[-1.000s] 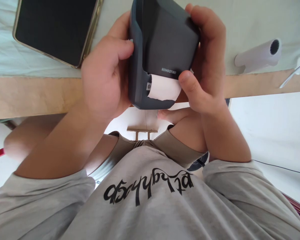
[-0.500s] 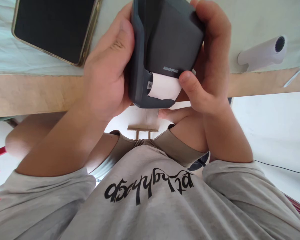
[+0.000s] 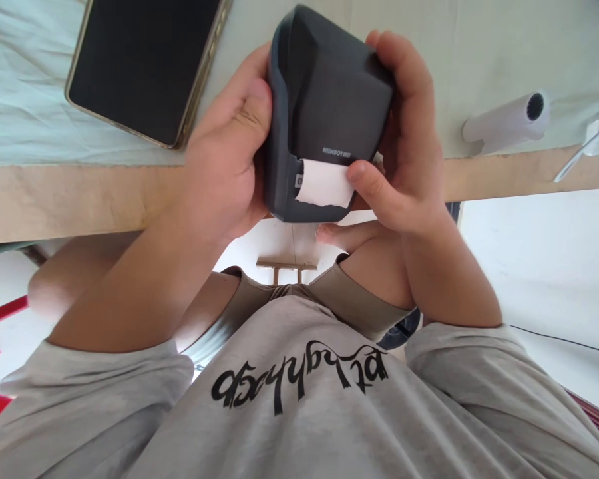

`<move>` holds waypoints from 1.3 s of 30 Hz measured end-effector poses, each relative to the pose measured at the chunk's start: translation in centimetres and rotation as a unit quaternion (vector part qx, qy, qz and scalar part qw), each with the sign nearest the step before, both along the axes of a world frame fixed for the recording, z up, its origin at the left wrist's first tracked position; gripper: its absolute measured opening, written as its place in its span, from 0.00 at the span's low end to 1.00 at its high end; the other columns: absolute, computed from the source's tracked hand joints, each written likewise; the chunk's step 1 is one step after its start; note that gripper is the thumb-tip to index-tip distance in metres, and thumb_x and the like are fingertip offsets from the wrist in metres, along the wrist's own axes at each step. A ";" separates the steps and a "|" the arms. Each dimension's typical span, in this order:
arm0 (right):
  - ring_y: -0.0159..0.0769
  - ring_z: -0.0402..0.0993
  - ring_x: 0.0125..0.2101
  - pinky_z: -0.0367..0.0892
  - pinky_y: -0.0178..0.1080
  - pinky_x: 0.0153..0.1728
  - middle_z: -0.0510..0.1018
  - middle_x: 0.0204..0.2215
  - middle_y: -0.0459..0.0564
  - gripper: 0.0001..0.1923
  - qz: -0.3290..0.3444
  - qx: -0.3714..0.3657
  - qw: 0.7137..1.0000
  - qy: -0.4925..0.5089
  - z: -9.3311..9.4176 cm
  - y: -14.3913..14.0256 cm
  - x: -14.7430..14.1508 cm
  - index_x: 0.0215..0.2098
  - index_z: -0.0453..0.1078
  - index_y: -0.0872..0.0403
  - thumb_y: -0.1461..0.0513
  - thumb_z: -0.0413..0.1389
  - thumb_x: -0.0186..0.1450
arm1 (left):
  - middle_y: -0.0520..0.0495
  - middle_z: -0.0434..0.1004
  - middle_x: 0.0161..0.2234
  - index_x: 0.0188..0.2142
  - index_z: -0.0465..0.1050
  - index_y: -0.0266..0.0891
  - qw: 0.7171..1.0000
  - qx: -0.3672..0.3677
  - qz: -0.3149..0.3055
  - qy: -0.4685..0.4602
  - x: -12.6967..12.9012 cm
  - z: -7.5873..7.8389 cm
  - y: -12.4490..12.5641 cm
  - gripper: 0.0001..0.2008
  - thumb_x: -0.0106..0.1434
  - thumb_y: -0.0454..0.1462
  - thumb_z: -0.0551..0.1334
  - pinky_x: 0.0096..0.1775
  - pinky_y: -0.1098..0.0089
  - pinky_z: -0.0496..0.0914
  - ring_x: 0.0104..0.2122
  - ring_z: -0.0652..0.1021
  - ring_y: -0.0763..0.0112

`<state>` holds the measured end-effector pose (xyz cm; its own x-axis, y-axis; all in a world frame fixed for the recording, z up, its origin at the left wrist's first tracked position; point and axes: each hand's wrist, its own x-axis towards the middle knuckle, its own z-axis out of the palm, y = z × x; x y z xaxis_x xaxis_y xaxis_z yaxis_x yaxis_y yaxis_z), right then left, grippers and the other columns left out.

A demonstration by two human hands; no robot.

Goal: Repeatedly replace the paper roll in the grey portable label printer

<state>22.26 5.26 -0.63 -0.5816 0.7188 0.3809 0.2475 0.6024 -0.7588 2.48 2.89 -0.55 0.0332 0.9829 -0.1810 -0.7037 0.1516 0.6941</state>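
A person in a grey shirt (image 3: 299, 412) with black lettering holds a small dark label printer (image 3: 324, 113) in both bare hands, at about 12 o'clock in the head-camera view and over the near edge of the table (image 3: 80, 199). The left hand (image 3: 224, 159) wraps the printer's side at 9 o'clock of the device, its fingers closed against the casing and the thumb pressed along the printer's edge. The right hand (image 3: 404, 153) clasps the opposite side at 3 o'clock, fingers curled over the printer's far corner, with the thumb (image 3: 367, 186) lying at the edge of the white paper strip (image 3: 324, 185) that shows in the printer's slot, at 6 o'clock of the device. Whether the thumb pinches the strip or only rests on it cannot be told. The strip's free edge looks torn and uneven.

On the table, a dark-screened phone (image 3: 144, 66) with a gold-toned rim lies flat at 10 o'clock, well apart from the hands, on a pale cloth (image 3: 20, 100). At 2 o'clock a white paper roll (image 3: 504, 123) lies on its side, its hollow core facing the right edge of the view, near a thin clear object (image 3: 586, 150) too blurred to identify.
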 end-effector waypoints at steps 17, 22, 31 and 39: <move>0.15 0.58 0.25 0.52 0.33 0.24 0.71 0.52 0.44 0.22 -0.215 0.099 0.971 0.036 2.6 -0.9 -1.7 0.53 0.68 0.49 0.43 0.56 0.71 | 0.48 0.78 0.47 0.59 0.69 0.37 0.990 0.088 -0.106 0.011 -1.3 -0.7 -0.8 0.18 0.72 0.39 0.63 0.43 0.67 0.85 0.48 0.85 0.63; 0.11 0.65 0.25 0.57 0.29 0.23 0.69 0.50 0.42 0.06 -0.311 0.064 0.943 0.103 3.9 -1.3 -3.4 0.47 0.64 0.51 0.59 0.53 0.73 | 0.46 0.78 0.50 0.60 0.68 0.36 0.985 0.123 -0.117 0.021 -1.7 -1.1 -0.9 0.21 0.70 0.37 0.67 0.40 0.69 0.84 0.48 0.84 0.63; 0.26 0.68 0.31 0.55 0.36 0.32 0.80 0.37 0.44 0.06 -0.232 0.111 0.948 -0.186 4.2 -1.4 -3.6 0.36 0.74 0.54 0.62 0.56 0.65 | 0.45 0.75 0.59 0.62 0.67 0.42 0.969 0.205 -0.114 0.083 -1.8 -3.5 0.1 0.29 0.66 0.48 0.70 0.59 0.57 0.80 0.65 0.75 0.55; 0.30 0.57 0.26 0.51 0.39 0.31 0.78 0.32 0.43 0.11 -0.178 -0.042 0.912 -0.367 7.2 -1.3 -3.5 0.41 0.70 0.46 0.61 0.59 0.60 | 0.48 0.76 0.51 0.64 0.66 0.41 0.953 0.222 -0.156 0.133 -2.3 -3.9 0.1 0.31 0.68 0.51 0.68 0.54 0.64 0.81 0.54 0.82 0.65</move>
<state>18.76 3.94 6.57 -0.3814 0.9208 -0.0818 0.8762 0.3319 -0.3496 0.21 3.02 -4.43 0.3468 0.9145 0.2084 -0.4629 -0.0263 0.8860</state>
